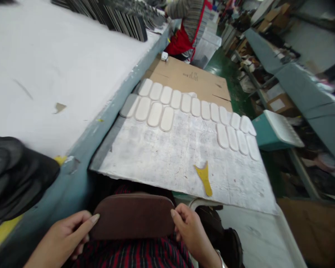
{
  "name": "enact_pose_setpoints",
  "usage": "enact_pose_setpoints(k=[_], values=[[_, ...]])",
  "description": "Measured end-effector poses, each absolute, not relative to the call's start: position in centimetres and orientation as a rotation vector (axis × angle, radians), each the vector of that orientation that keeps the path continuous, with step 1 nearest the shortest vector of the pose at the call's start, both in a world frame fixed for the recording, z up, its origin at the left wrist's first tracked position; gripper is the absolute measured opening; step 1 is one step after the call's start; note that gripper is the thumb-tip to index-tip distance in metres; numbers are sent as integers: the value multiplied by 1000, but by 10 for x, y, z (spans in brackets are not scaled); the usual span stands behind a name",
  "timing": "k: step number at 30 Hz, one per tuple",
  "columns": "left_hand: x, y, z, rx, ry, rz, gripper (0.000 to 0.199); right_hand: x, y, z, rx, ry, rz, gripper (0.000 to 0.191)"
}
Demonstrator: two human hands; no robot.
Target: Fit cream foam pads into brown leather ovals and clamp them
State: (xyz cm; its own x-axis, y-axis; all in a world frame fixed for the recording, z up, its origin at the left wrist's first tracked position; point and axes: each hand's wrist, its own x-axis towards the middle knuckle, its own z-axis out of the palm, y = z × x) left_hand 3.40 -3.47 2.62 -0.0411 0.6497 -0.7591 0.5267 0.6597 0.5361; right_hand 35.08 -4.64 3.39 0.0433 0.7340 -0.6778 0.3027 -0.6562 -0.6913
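Note:
A dark brown oblong piece with rounded ends [135,217] lies level above my lap. Its left end is pinched between the thumb and fingers of my left hand [69,234]. My right hand [188,227] grips the right end the same way. Beyond it, on a whitish sheet-covered board [156,156], several pale oval pieces [155,114] lie in rows toward the far side. A yellow forked tool [203,178] rests on the board near its front edge, ahead of my right hand.
A white-topped table [39,74] with a blue edge runs along the left, bearing dark stacked pieces [13,175]. Brown cardboard [195,78] lies behind the board. A person in a red apron [188,29] stands farther back. A teal bin [273,130] is at right.

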Motion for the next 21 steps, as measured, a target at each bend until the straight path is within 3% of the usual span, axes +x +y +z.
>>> enact_pose_setpoints(k=[6,21], values=[[46,-29,48,879,1692,269,45,352,-50,19,-1994,-1072,1665,37],[44,-27,55,898,1631,288,39,349,-44,33,-2025,-1176,1633,38]])
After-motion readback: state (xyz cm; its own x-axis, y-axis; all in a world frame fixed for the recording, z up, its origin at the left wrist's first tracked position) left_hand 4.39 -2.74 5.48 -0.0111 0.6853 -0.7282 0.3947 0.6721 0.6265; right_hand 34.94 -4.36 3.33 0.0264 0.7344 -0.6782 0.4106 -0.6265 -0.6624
